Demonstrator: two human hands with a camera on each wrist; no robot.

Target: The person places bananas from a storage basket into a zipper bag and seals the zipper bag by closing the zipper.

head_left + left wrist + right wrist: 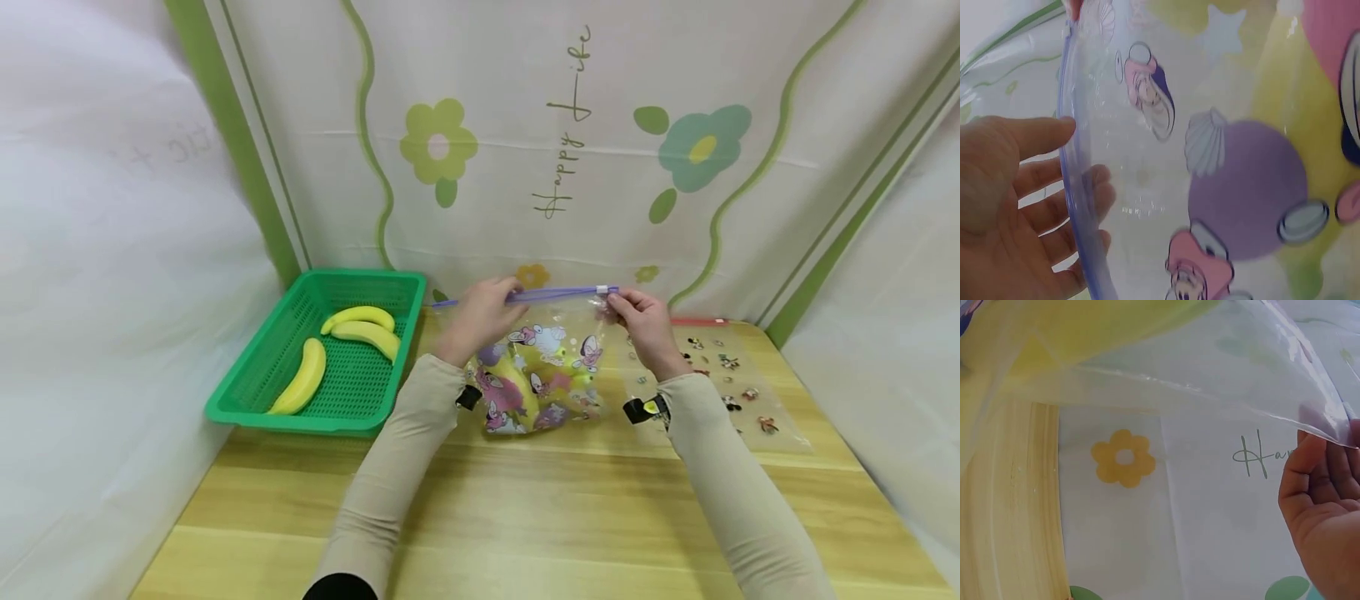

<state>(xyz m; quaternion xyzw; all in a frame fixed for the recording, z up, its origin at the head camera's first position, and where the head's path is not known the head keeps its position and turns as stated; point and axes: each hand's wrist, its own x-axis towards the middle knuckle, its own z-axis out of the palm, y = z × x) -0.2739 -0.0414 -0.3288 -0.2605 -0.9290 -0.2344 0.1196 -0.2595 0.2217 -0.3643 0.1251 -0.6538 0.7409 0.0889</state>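
A clear slider zip bag (555,337), printed with cartoon figures and shells, stands upright on the table with yellow, banana-like shapes inside. My left hand (483,321) holds its purple zip edge left of the middle. In the left wrist view, the thumb lies at the zip strip (1069,169) and the other fingers show through the plastic behind it. At the bag's top right corner, my right hand (647,327) pinches the zip end, close beside the white slider (602,290). The right wrist view shows the thumb and fingers on that corner.
A green plastic basket (225,392) at the left holds a few bananas (302,379). Right of my right hand lies a flat clear bag (750,375) with a red zip and small printed figures. A patterned white curtain (495,225) hangs behind the wooden table (540,517).
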